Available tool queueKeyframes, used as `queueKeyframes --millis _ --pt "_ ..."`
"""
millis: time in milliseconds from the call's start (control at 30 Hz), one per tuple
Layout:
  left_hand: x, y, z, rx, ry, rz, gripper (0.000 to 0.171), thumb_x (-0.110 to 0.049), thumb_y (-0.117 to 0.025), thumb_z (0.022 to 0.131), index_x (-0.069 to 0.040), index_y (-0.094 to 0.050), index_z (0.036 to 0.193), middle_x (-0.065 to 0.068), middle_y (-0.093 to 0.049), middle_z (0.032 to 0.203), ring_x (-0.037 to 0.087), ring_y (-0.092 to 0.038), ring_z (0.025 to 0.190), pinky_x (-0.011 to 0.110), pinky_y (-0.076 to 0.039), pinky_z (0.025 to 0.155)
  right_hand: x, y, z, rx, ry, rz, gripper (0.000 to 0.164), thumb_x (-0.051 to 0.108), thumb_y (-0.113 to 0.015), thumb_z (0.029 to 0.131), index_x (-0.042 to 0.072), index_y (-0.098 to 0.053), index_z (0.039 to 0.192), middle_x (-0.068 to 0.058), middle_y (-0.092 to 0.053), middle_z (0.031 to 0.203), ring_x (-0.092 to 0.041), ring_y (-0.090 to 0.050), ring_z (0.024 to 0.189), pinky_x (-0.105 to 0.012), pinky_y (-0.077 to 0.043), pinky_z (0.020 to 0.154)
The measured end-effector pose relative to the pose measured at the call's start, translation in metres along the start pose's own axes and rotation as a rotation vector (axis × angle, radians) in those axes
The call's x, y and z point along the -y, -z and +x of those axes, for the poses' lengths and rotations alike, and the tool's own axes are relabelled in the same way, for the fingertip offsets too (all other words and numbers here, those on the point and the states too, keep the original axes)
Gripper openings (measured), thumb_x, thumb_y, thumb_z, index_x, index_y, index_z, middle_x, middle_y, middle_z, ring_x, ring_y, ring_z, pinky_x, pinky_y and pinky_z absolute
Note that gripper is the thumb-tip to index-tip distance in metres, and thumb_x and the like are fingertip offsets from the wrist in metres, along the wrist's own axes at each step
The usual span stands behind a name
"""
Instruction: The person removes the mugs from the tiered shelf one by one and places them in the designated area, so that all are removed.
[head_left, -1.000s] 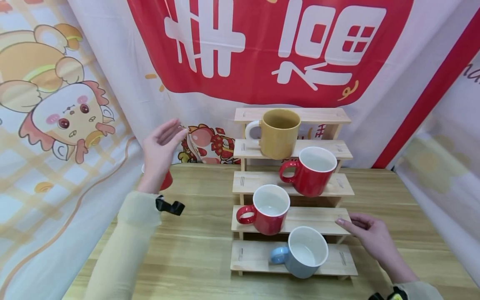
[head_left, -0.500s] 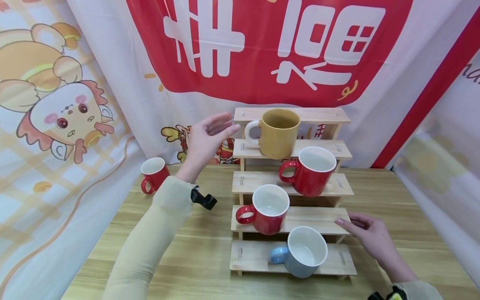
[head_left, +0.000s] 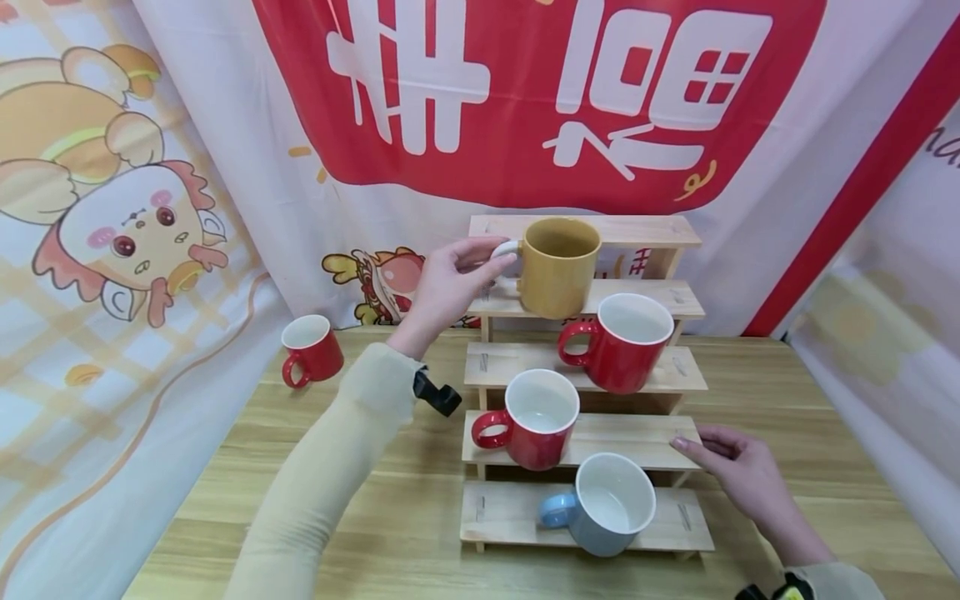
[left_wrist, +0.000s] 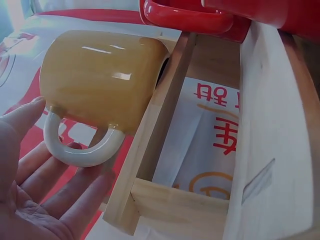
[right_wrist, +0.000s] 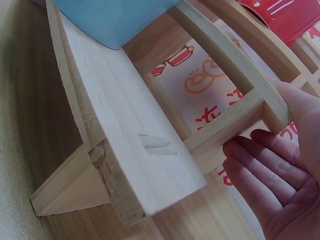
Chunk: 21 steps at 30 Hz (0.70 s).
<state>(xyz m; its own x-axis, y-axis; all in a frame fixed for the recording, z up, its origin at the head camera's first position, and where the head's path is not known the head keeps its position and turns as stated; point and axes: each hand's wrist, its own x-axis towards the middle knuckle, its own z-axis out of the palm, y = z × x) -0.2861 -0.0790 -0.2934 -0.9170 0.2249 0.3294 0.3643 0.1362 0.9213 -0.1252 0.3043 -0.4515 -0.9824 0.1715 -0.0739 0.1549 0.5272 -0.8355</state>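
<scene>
In the head view, a yellow mug [head_left: 558, 275] with a white handle [head_left: 507, 248] sits near the top of a stepped wooden rack [head_left: 630, 439]. My left hand [head_left: 448, 287] is at that handle. The left wrist view shows its fingers [left_wrist: 75, 195] extended behind the white loop and the thumb close to the mug's side; whether the thumb touches is unclear. My right hand [head_left: 750, 477] grips the rack's right end, its thumb on top of the second step from the bottom. In the right wrist view its fingers [right_wrist: 265, 175] lie beside the wooden support.
On lower steps stand a red mug [head_left: 628, 354], another red mug [head_left: 536, 433] and a light blue mug [head_left: 611, 508], handles to the left. A third red mug [head_left: 322, 354] stands on the wooden table [head_left: 405, 500] at left. A printed cloth [head_left: 420, 183] hangs behind.
My left hand has moved right, from beside the red mug on the table to the yellow mug's handle. That red mug is now uncovered. The right hand stays on the rack.
</scene>
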Motion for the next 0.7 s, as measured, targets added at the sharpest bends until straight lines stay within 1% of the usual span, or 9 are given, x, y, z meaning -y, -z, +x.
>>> queueKeyframes --millis 133,333,400,500,700 --pt "0.0 -0.003 0.004 0.035 0.034 -0.082 0.039 -0.037 -0.077 0.092 -0.02 -0.072 0.128 -0.001 -0.071 0.119 0.02 -0.069 0.107 0.043 -0.061 0.084 0.0 0.0 -0.001 -0.008 0.002 -0.002 0.067 0.045 -0.076 0.092 -0.007 -0.061 0.132 -0.02 -0.069 0.119 0.002 -0.062 0.091 -0.018 -0.054 0.074" --pt "-0.001 -0.004 0.009 0.063 0.08 -0.134 0.035 -0.029 -0.073 0.097 -0.015 -0.071 0.129 0.008 -0.069 0.123 0.027 -0.068 0.109 0.048 -0.059 0.088 0.0 0.0 -0.001 -0.005 -0.002 -0.001 0.068 0.045 -0.076 0.092 -0.007 -0.061 0.132 -0.02 -0.069 0.12 0.002 -0.061 0.092 -0.018 -0.054 0.074" --pt "-0.002 -0.005 0.01 0.074 0.086 -0.14 0.035 -0.026 -0.071 0.098 -0.013 -0.07 0.131 0.01 -0.068 0.125 0.029 -0.067 0.11 0.048 -0.059 0.088 0.0 0.0 -0.001 -0.002 -0.004 -0.002 0.068 0.046 -0.075 0.092 -0.007 -0.06 0.132 -0.021 -0.068 0.121 0.003 -0.061 0.092 -0.018 -0.054 0.074" --pt "-0.001 -0.006 0.011 0.084 0.091 -0.143 0.034 -0.024 -0.07 0.099 -0.012 -0.069 0.131 0.01 -0.069 0.125 0.028 -0.068 0.108 0.045 -0.06 0.086 0.0 0.0 -0.001 0.003 -0.012 -0.005 0.07 0.047 -0.075 0.092 -0.007 -0.06 0.133 -0.021 -0.068 0.122 0.003 -0.061 0.092 -0.018 -0.054 0.075" --pt "0.006 -0.008 0.015 0.099 0.063 -0.17 0.034 -0.03 -0.073 0.096 -0.016 -0.072 0.127 0.005 -0.071 0.119 0.024 -0.07 0.104 0.041 -0.062 0.081 0.0 0.001 -0.001 0.008 -0.023 -0.012 0.072 0.049 -0.075 0.092 -0.007 -0.06 0.134 -0.021 -0.068 0.123 0.002 -0.061 0.093 -0.018 -0.054 0.075"
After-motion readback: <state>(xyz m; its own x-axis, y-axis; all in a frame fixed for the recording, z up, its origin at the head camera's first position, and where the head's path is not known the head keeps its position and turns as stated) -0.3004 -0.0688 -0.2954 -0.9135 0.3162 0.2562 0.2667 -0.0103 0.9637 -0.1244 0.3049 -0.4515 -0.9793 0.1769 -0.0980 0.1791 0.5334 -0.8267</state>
